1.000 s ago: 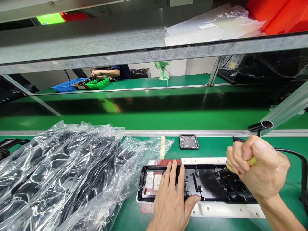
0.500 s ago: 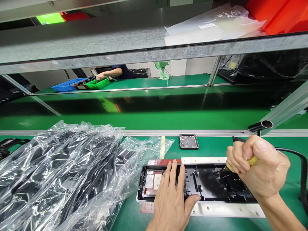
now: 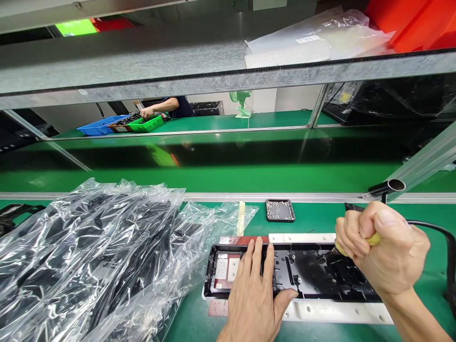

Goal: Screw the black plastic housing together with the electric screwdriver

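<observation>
A long black plastic housing (image 3: 313, 270) lies across a white fixture (image 3: 329, 311) on the green bench. My left hand (image 3: 254, 289) rests flat on the housing's left part, fingers spread, thumb out to the right. Wrapped in a fist, my right hand (image 3: 383, 247) grips a yellow-handled screwdriver (image 3: 341, 248) above the housing's right half. The tool's shaft slants down left toward the housing floor; whether its tip touches a screw is too small to tell. Behind the housing sits a small black tray (image 3: 280, 210) of tiny screws.
Clear plastic bags with black parts (image 3: 107, 256) cover the left side. A black cable (image 3: 449, 256) curves down at the right, near a metal post (image 3: 423, 156). A shelf (image 3: 160, 83) spans overhead. Across the bench, a co-worker's hand (image 3: 147, 112) is at a green bin (image 3: 151, 124).
My two hands, the screwdriver and the housing look the same as before. Across the bench, the co-worker's hand has shifted slightly to the left.
</observation>
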Demonstrator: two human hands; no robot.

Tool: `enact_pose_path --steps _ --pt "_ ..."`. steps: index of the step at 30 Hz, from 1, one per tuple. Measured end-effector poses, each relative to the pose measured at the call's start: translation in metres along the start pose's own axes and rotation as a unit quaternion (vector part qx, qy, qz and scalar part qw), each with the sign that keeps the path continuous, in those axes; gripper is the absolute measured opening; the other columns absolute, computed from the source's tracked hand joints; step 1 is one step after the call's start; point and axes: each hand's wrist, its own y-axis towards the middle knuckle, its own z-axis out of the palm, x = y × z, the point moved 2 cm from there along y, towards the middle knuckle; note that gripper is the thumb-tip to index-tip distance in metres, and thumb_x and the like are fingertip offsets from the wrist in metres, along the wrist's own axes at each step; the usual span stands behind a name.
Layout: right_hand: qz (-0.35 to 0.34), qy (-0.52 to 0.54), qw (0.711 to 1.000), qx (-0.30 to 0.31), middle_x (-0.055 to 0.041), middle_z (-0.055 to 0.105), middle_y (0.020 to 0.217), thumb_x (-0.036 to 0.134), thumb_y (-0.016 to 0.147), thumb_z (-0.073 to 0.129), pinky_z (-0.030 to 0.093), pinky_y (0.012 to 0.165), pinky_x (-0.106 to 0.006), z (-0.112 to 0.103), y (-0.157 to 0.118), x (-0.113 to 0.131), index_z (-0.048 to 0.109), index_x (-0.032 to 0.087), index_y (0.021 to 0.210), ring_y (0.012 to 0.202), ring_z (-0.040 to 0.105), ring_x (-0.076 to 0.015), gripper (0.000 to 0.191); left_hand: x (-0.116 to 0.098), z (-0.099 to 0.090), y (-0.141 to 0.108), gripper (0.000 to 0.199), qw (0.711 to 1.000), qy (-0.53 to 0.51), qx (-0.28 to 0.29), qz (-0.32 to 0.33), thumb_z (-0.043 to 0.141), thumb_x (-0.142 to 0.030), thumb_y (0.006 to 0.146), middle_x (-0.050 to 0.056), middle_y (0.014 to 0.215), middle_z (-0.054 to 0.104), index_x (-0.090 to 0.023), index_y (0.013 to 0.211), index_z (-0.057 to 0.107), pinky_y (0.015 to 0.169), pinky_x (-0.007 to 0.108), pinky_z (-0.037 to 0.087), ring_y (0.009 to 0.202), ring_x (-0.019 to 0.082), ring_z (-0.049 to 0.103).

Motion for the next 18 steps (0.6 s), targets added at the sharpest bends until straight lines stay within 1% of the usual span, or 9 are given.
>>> enact_pose_path --steps 9,14,18 --pt "-0.005 -0.002 1.0 -0.004 0.0027 0.034 0.039 0.044 0.082 0.073 0.024 0.031 -0.023 0.002 -0.0001 0.0019 0.048 0.02 0.054 0.034 0.03 -0.0095 0.044 0.0 0.0005 0.0008 0.08 1.0 -0.002 0.003 0.002 0.045 -0.063 0.102 0.018 0.165 0.033 -0.011 0.16 0.031 0.104 0.05 0.056 0.146 0.038 0.042" --pt "-0.007 -0.005 1.0 0.004 0.0028 0.034 0.039 0.043 0.083 0.072 0.025 0.032 -0.023 0.0031 0.0006 0.0007 0.048 0.02 0.054 0.034 0.031 -0.0096 0.044 -0.0001 -0.0004 0.0001 0.08 1.0 -0.008 0.002 0.0 0.045 -0.062 0.102 0.018 0.165 0.033 -0.011 0.161 0.03 0.104 0.05 0.056 0.146 0.038 0.042" --pt "-0.007 -0.009 1.0 0.003 0.0028 0.034 0.039 0.043 0.085 0.071 0.025 0.032 -0.022 0.0027 0.0006 -0.0001 0.047 0.02 0.054 0.034 0.031 -0.0091 0.045 -0.0001 -0.0009 0.0003 0.08 1.0 -0.002 0.002 0.004 0.045 -0.063 0.102 0.019 0.164 0.035 -0.009 0.16 0.032 0.103 0.05 0.057 0.145 0.038 0.044"
